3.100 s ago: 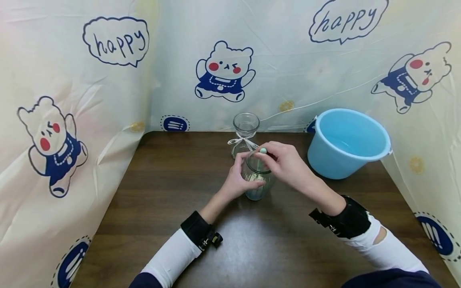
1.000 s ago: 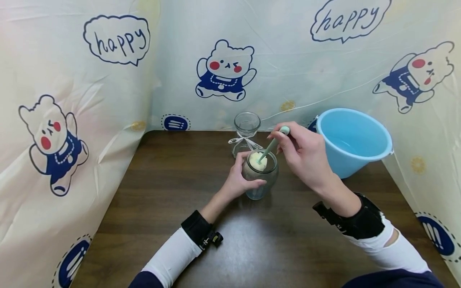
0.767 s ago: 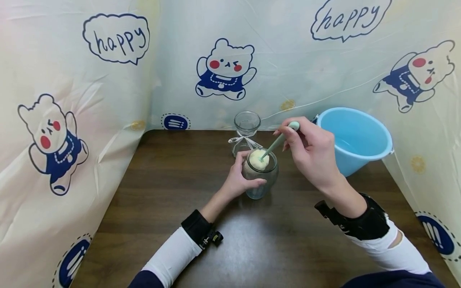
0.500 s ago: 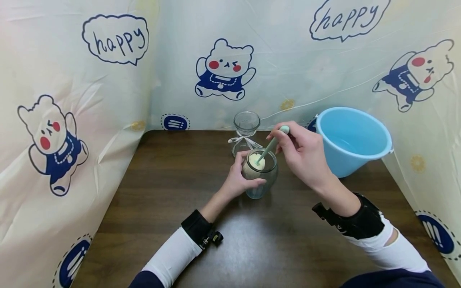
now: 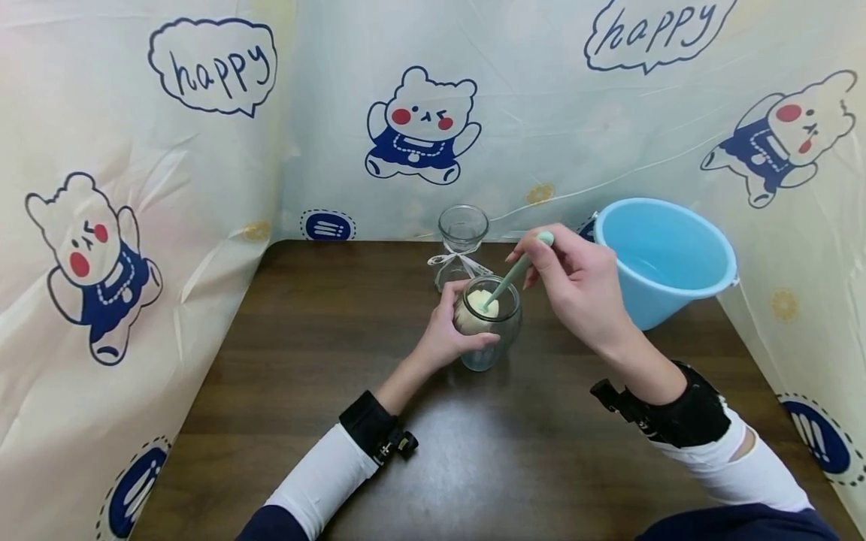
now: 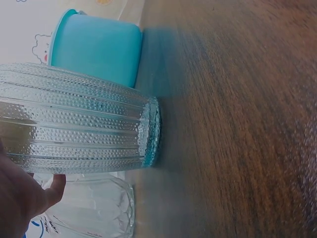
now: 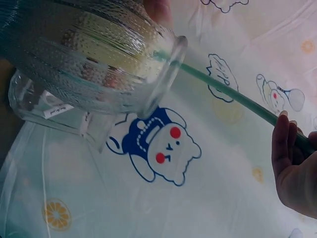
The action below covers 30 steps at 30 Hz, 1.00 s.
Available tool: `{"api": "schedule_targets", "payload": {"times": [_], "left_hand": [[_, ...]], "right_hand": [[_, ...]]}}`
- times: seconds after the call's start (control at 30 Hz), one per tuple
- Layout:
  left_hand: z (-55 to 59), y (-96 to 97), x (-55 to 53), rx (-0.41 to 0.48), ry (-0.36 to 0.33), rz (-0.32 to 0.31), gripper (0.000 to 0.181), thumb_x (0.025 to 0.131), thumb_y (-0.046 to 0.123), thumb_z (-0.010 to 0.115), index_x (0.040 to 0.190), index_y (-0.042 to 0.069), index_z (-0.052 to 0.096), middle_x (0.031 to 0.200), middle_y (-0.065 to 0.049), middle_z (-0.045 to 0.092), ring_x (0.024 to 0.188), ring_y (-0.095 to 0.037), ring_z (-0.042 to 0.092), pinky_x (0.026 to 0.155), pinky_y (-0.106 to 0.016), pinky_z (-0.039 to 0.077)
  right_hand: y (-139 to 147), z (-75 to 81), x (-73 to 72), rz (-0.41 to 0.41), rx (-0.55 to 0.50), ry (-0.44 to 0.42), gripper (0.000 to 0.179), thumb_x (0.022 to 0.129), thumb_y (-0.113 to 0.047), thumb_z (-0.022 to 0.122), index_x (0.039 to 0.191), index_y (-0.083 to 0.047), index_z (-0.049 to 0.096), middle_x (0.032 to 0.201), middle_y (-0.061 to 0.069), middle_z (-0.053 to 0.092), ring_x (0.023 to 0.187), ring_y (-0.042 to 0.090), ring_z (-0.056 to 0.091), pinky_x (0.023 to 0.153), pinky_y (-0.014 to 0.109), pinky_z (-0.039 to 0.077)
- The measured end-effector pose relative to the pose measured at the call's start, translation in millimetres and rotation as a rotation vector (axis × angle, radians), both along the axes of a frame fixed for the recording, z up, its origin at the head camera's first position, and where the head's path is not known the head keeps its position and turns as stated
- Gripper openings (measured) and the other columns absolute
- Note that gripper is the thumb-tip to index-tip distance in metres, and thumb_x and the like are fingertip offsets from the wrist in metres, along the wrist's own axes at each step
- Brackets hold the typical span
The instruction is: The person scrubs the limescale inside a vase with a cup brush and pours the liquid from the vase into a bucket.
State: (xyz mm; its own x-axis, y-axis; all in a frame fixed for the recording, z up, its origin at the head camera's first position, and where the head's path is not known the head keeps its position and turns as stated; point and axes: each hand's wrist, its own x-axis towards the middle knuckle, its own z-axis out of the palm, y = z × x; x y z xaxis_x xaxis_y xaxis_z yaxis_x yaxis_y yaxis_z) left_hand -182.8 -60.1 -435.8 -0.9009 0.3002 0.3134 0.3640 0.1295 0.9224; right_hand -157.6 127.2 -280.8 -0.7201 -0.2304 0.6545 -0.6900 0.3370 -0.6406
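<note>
My left hand [image 5: 446, 334] grips a ribbed, dotted glass jar [image 6: 89, 119], thumb on the near side and fingers around the far side. The jar stands upright on the wooden table, as the left wrist view shows its base at the surface. My right hand [image 5: 575, 282] pinches the pale green handle of a sponge bottle brush [image 5: 517, 272] near its knobbed end. The handle slants down into the jar's mouth. Its cream sponge head [image 5: 483, 303] sits inside the jar, just below the rim, and shows through the glass in the right wrist view.
Behind the jar stands a second glass vase [image 5: 463, 225] with a white ribbon bow [image 5: 452, 257] around its neck. A light blue bucket [image 5: 652, 312] is at the back right, close behind my right hand. A printed curtain hangs around the dark table [image 5: 325, 338].
Three seconds ago the brush was deep in the jar, my right hand at the rim. Since then the sponge has risen to the mouth, moving slightly up and down. My left hand stays put.
</note>
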Motion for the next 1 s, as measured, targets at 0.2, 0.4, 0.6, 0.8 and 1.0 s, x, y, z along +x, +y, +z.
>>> {"api": "schedule_targets", "payload": {"times": [0.2, 0.4, 0.6, 0.8, 1.0], "left_hand": [[0.3, 1.0, -1.1, 0.012, 0.005, -0.008, 0.082, 0.067, 0.011, 0.085, 0.133, 0.004, 0.038, 0.13, -0.015, 0.058, 0.113, -0.02, 0.053, 0.097, -0.043, 0.044], [0.6, 0.2, -2.3, 0.024, 0.021, -0.019, 0.082, 0.067, 0.009, 0.085, 0.133, 0.001, 0.038, 0.129, -0.02, 0.058, 0.111, -0.021, 0.054, 0.095, -0.044, 0.045], [0.2, -0.6, -2.3, 0.036, 0.039, -0.027, 0.083, 0.066, 0.007, 0.085, 0.133, -0.003, 0.037, 0.128, -0.024, 0.058, 0.111, -0.021, 0.054, 0.095, -0.043, 0.046], [0.4, -1.2, -1.3, 0.027, 0.035, -0.017, 0.082, 0.066, 0.008, 0.085, 0.133, -0.003, 0.038, 0.128, -0.02, 0.059, 0.112, -0.02, 0.054, 0.096, -0.043, 0.045], [1.1, -1.0, 0.9, 0.014, 0.014, -0.02, 0.084, 0.067, 0.008, 0.085, 0.135, -0.001, 0.037, 0.13, -0.022, 0.057, 0.116, -0.023, 0.053, 0.099, -0.047, 0.043]], "right_hand": [[7, 12.0, -4.1, -0.028, -0.093, 0.027, 0.017, 0.096, -0.005, 0.056, 0.088, 0.005, 0.068, 0.078, 0.003, 0.071, 0.055, 0.012, 0.056, 0.054, 0.019, 0.051], [6, 2.6, -7.1, -0.024, -0.053, -0.02, 0.019, 0.098, -0.008, 0.055, 0.09, 0.004, 0.068, 0.08, 0.007, 0.072, 0.056, 0.012, 0.056, 0.054, 0.02, 0.052], [7, -0.9, -8.6, 0.004, 0.021, -0.047, 0.018, 0.098, -0.008, 0.055, 0.09, 0.002, 0.067, 0.081, 0.009, 0.072, 0.059, 0.01, 0.057, 0.055, 0.02, 0.052], [7, 6.9, -10.6, 0.014, 0.065, -0.002, 0.016, 0.097, -0.008, 0.056, 0.089, 0.001, 0.067, 0.079, 0.008, 0.071, 0.058, 0.009, 0.054, 0.054, 0.022, 0.049], [5, 0.4, -11.1, 0.054, 0.152, -0.028, 0.012, 0.097, -0.009, 0.057, 0.09, -0.006, 0.067, 0.077, 0.001, 0.067, 0.057, 0.009, 0.051, 0.051, 0.02, 0.044]]}}
